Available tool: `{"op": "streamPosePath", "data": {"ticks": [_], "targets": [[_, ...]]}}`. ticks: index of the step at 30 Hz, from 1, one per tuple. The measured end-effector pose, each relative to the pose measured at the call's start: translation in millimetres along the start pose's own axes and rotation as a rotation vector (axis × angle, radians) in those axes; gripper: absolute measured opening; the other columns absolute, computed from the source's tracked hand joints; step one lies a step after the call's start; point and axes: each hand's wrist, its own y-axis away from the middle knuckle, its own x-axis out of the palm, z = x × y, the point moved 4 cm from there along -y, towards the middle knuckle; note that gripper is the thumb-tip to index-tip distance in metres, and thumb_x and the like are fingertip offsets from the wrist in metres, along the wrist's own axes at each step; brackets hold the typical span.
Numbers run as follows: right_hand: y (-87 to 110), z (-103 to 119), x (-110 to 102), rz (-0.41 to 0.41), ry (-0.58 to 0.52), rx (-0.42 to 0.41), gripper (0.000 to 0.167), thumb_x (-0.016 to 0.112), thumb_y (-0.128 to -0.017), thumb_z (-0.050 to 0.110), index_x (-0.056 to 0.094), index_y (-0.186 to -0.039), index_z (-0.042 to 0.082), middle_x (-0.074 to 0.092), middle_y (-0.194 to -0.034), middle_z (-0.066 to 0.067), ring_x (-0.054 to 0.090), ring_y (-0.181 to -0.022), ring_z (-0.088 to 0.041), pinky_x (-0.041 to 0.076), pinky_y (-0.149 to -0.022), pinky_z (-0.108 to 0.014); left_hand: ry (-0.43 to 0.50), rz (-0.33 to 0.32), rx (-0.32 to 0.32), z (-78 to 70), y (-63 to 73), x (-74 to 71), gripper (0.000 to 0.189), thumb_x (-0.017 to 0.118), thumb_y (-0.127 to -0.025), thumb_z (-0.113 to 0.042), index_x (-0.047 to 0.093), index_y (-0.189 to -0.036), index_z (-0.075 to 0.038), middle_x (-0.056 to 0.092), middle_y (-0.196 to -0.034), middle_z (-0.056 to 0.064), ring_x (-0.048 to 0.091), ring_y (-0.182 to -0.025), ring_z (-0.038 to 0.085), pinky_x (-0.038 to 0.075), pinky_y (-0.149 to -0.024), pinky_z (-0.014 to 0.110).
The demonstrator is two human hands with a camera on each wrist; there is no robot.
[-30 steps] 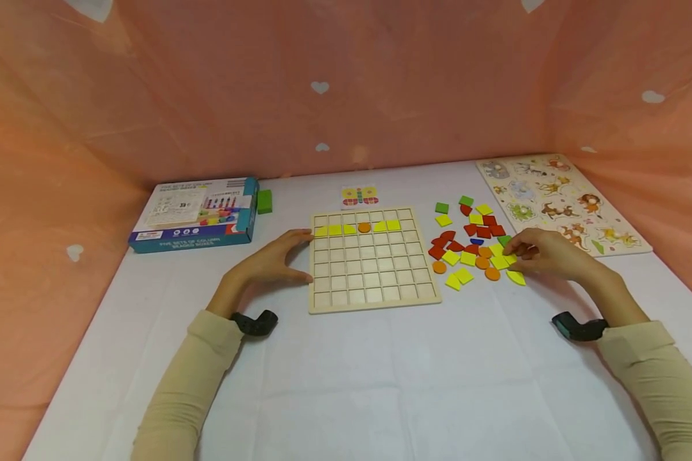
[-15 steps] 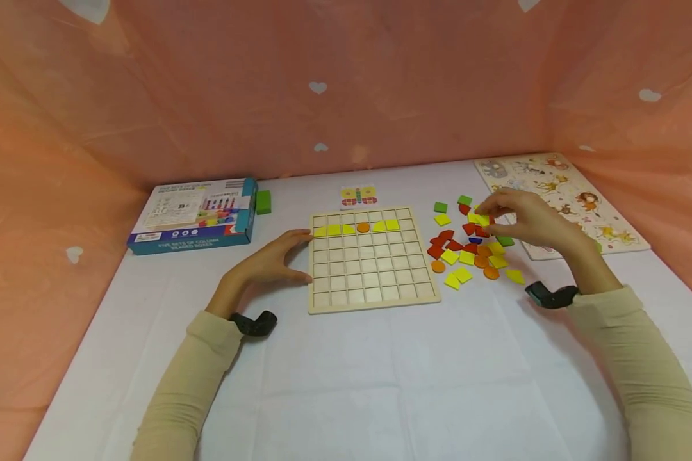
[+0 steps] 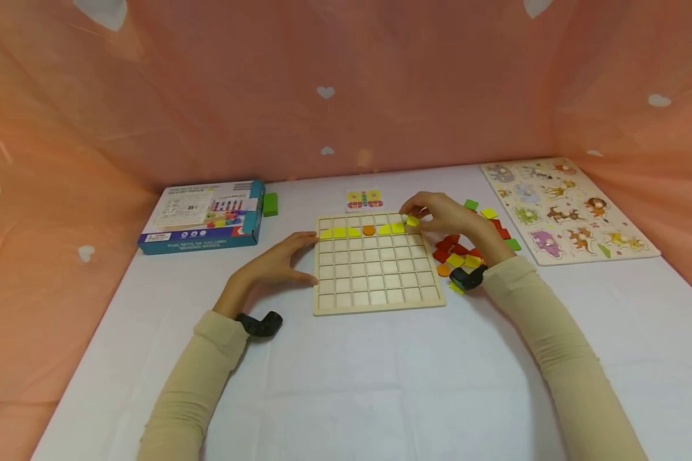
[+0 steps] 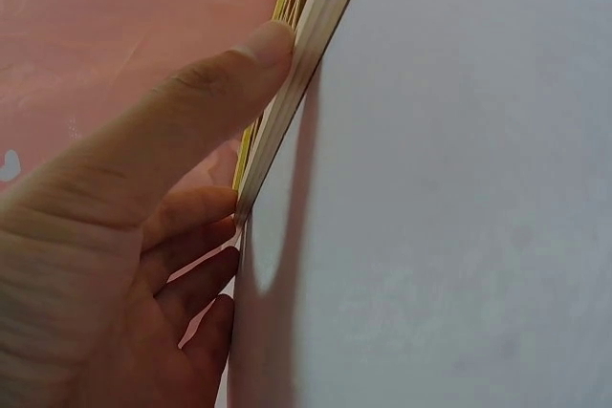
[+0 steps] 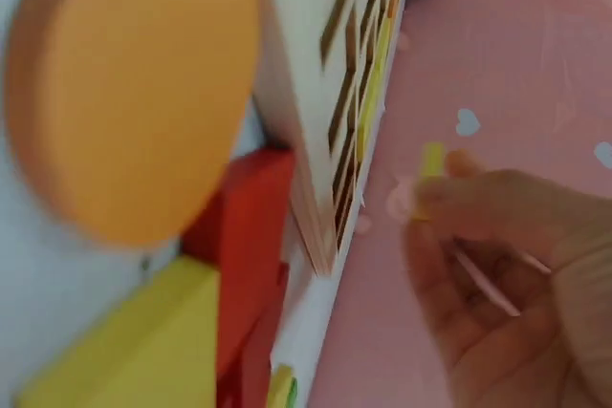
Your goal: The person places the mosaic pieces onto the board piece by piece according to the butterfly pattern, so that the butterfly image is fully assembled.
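Note:
My left hand point(image 3: 277, 261) rests at the left side of a wooden grid board point(image 3: 379, 266), thumb and fingertips touching its edge, fingers relaxed. The left wrist view shows that thumb point(image 4: 258, 50) against the board's side. Over the top right corner of the grid, my right hand point(image 3: 443, 214) pinches a yellow tile point(image 3: 412, 221) between thumb and fingers; the right wrist view has this tile point(image 5: 430, 161) raised above the board. Along an upper row of the grid lie yellow pieces point(image 3: 339, 232) and an orange disc point(image 3: 368, 230).
Loose red point(image 3: 450, 243), yellow point(image 3: 455, 260) and green pieces lie right of the board, partly hidden by my right forearm. Behind the board is a butterfly pattern card point(image 3: 364, 200). A boxed toy set point(image 3: 202, 218) and a green block point(image 3: 270, 204) stand left; an animal puzzle point(image 3: 571, 211) lies right.
My right hand has moved left from the loose pieces to the board's top right corner, carrying a yellow tile. My left hand has kept its place at the board's edge.

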Motion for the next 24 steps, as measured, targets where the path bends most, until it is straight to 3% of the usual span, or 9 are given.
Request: {"op": "streamPosePath", "data": {"ticks": [11, 24], "targets": [[-3.5, -16, 10, 0.033, -0.010, 0.133, 0.037, 0.061, -0.081, -0.009, 0.058, -0.118, -0.004, 0.058, -0.113, -0.018, 0.055, -0.105, -0.031, 0.046, -0.094, -0.044, 0.002, -0.002, -0.001, -2.2, -0.6, 0.4, 0.091, 0.079, -0.072, -0.040, 0.033, -0.144, -0.009, 0.024, -0.152, 0.008, 0.018, -0.141, 0.026, 0.016, -0.114, 0.045], [-4.7, -20, 11, -0.011, 0.049, 0.150, 0.019, 0.068, -0.083, 0.003, 0.066, -0.102, -0.001, 0.065, -0.093, -0.013, 0.059, -0.084, -0.023, 0.050, -0.079, -0.036, 0.010, -0.007, -0.002, -0.4, 0.0, -0.2, 0.091, 0.079, -0.072, -0.039, 0.034, -0.144, -0.009, 0.025, -0.152, 0.009, 0.019, -0.140, 0.026, 0.016, -0.114, 0.044]]}}
